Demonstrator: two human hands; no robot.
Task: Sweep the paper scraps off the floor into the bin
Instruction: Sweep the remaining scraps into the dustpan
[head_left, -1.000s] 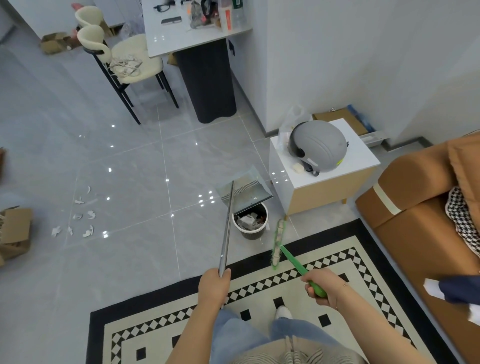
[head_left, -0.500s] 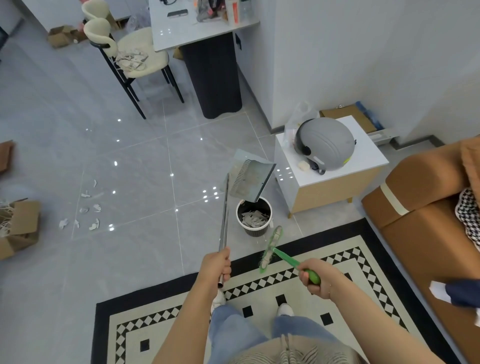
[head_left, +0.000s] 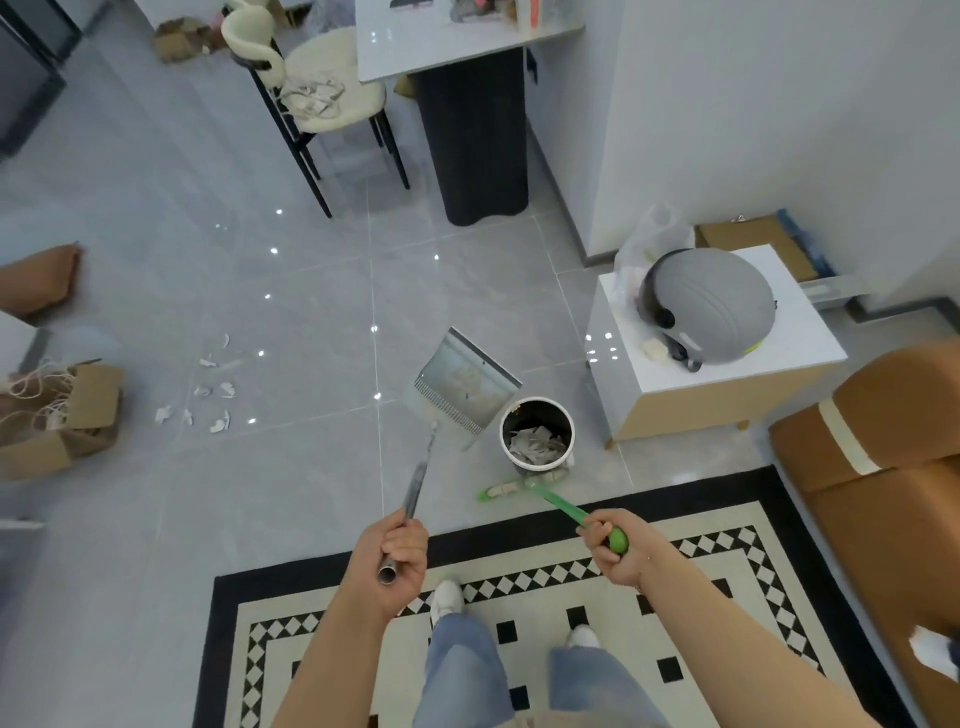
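A person is standing on a black and cream patterned rug (head_left: 727, 561) at the edge of a glossy grey tiled floor (head_left: 291, 499), looking down at both arms. To the right a white side counter (head_left: 737, 364) is carrying a grey helmet (head_left: 711, 306), with a brown sofa (head_left: 883, 447) beyond it; at the far side a cream chair (head_left: 332, 98) is sitting beside a white counter on a dark pedestal. A small round bin (head_left: 537, 434), already holding scraps, is standing on the tiles just beyond the rug. A grey dustpan (head_left: 465, 387) is hanging tilted just to the left of the bin's rim, and scraps seem to be lying in it, though blur makes that uncertain. The left hand (head_left: 397, 551) is wrapping tightly around the end of the pan's long metal handle (head_left: 418, 480). The right hand (head_left: 613, 543) is clenching the green handle of a small broom (head_left: 519, 488), whose head is lying low near the foot of the bin. The hands are apart, each clamped on its own tool. More white paper scraps (head_left: 208, 392) are lying scattered on the tiles well to the left, near an open cardboard box (head_left: 78, 415). Those scraps are probably very light and flimsy, likely to flutter away on smooth tile, so gentle short strokes should suit them. Both tools look stiff and light, best gripped near the handle ends.
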